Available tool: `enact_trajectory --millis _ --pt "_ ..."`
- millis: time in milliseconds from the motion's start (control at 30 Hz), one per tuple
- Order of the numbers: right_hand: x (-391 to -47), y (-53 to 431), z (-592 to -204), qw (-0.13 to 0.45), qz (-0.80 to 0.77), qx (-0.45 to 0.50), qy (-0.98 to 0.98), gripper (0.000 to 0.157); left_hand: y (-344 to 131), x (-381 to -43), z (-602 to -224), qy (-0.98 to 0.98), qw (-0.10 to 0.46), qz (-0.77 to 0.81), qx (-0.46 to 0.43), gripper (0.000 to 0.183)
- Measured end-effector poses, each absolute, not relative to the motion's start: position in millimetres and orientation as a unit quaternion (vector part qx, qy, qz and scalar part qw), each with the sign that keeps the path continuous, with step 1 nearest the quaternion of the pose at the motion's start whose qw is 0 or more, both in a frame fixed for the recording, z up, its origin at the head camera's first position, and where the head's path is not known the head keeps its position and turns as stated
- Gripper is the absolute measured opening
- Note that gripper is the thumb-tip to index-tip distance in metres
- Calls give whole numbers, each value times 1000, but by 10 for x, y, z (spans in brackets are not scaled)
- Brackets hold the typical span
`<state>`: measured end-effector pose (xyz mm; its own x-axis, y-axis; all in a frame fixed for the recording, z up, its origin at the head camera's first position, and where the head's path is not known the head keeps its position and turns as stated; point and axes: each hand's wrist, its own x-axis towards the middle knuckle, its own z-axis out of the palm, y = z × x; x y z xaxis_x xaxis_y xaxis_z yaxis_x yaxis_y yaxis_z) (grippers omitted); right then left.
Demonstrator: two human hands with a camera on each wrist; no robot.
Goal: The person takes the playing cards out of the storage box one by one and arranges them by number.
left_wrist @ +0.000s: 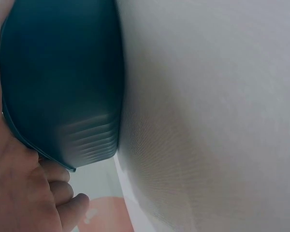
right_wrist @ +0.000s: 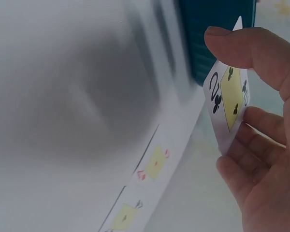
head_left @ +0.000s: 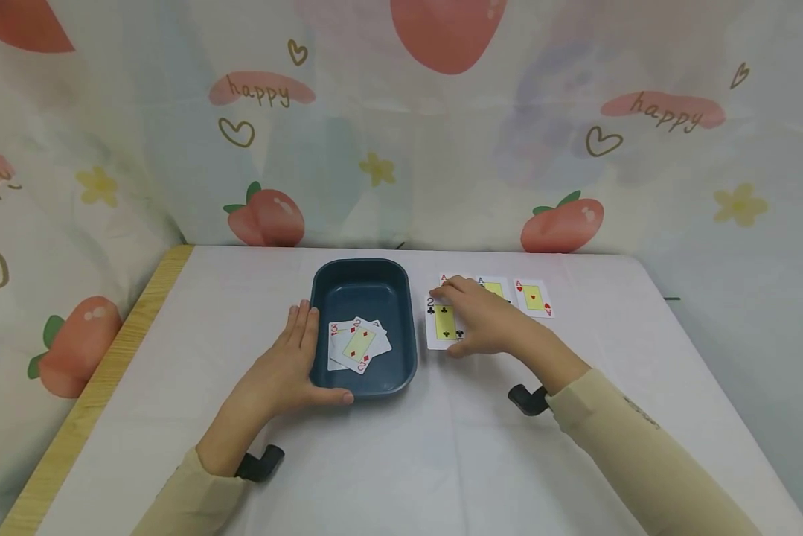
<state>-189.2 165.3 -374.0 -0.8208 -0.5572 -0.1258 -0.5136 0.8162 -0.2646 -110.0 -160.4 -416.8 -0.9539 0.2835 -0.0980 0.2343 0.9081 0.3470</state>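
Just right of the dark blue tray (head_left: 361,298), the right hand (head_left: 484,316) pinches a two of clubs (head_left: 444,327) by its edges between thumb and fingers. On the tray's other side the left hand (head_left: 290,368) lies wide, its fingers straight along the left wall and its thumb spread out at the near rim.

Only the head view looks down into the tray: in its near half is a loose, fanned heap of cards, with a two of diamonds (head_left: 359,346) on top and a red three (head_left: 335,357) showing beneath it. Only that view, too, shows the whole row right of the tray's far half, where the ace of hearts (head_left: 533,298) lies farthest from the tray, while a black ace (head_left: 493,288) and a red ace (head_left: 444,280) nearer to it are partly hidden by the right hand.

From the left wrist, the tray's outer wall appears instead, with parallel ridges (left_wrist: 94,137) near one end. From the right wrist, the two of clubs is seen bowed and tilted, raised off the white cloth (head_left: 401,461) beside the tray.

The card's face is white, with a yellow centre panel, black clubs and a large black numeral in the corner.
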Motion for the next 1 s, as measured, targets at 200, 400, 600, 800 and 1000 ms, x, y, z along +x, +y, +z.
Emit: enact_trajectory --millis 200,400,600,800,1000 --pt "-1906 1739 -3839 95 -98 -284 949 88 -1608 -1098 -4164 974 74 167 133 150" --pt "-1931 1805 -3944 116 -88 -268 952 90 -1611 -1098 -4165 974 74 169 132 150" --pt "-1956 1852 -4063 137 -85 -253 954 90 -1609 -1098 -4178 974 71 169 136 149" --pt "-1953 1873 -4130 140 -80 -249 955 89 -1614 -1096 -4180 973 68 169 141 148" --pt "-1954 1898 -4128 142 -81 -247 955 89 -1620 -1098 -4174 973 70 170 139 149"
